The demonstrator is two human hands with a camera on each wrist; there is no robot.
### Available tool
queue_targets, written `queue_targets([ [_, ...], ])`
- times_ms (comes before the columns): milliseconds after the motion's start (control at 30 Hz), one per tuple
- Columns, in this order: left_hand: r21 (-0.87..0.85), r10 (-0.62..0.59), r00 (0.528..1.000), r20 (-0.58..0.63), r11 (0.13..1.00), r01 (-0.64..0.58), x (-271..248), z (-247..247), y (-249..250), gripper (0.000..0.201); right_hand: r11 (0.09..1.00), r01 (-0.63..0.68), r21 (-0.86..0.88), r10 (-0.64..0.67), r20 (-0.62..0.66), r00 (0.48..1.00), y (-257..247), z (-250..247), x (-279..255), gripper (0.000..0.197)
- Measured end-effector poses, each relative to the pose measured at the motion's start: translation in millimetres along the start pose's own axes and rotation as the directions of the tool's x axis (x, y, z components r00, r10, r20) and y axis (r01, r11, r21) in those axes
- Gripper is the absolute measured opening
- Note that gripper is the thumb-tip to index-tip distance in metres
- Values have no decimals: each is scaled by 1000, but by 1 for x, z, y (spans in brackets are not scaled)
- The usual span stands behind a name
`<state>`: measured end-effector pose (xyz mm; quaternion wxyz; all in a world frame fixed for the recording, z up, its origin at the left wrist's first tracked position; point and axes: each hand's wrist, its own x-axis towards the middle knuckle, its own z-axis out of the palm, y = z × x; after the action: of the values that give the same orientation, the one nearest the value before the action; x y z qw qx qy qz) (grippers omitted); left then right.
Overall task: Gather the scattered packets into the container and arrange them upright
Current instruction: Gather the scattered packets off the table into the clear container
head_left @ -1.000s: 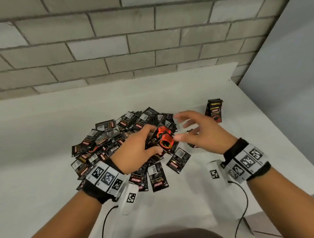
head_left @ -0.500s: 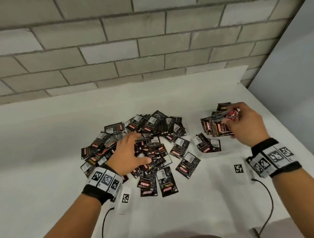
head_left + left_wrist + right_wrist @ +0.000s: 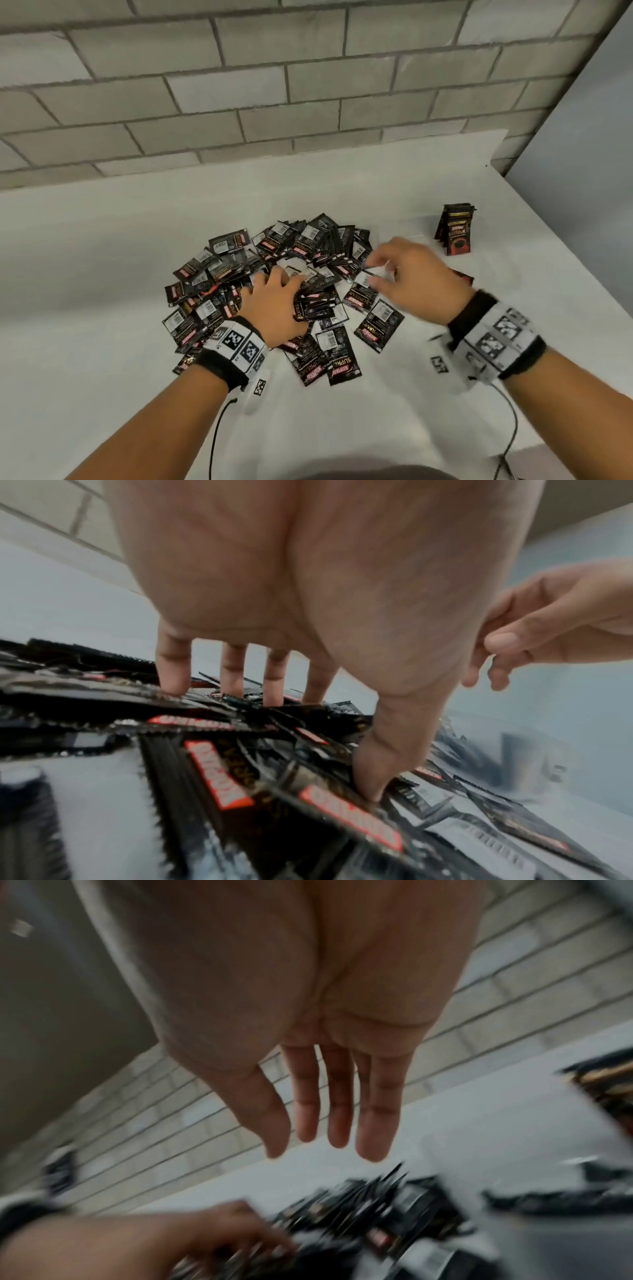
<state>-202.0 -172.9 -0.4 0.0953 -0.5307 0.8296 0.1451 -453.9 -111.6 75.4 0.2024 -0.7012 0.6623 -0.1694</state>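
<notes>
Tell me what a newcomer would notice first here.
A big heap of black packets sprawls across the middle of the white table. The left hand presses into it, fingertips down; the right hand hovers open at its right edge. Far right, a small upright bundle of packets stands alone.

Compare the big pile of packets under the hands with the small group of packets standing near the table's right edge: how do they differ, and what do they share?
The pile of packets lies flat, overlapping and facing all ways; the standing group is upright and neatly lined up. The pile holds many packets, the standing group only a few. The left hand rests on the pile; nothing touches the standing group. Both are the same black sachets with red labels.
</notes>
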Motion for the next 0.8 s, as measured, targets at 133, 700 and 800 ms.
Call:
queue_targets([
  [133, -43, 46, 999, 19, 998, -45, 0, -5, 0, 79, 979, 52, -195, -1, 256, 967, -24, 49, 0, 67],
  [700, -137, -66, 980, 188, 986, 92, -27, -7, -25, 151, 895, 293, -335, -190, 309, 932, -28, 87, 30, 38],
  [800, -53, -62, 982, 176, 996, 72, -29, 1, -20, 148, 936, 222, -273, -152, 257, 954, -32, 75, 25, 30],
])
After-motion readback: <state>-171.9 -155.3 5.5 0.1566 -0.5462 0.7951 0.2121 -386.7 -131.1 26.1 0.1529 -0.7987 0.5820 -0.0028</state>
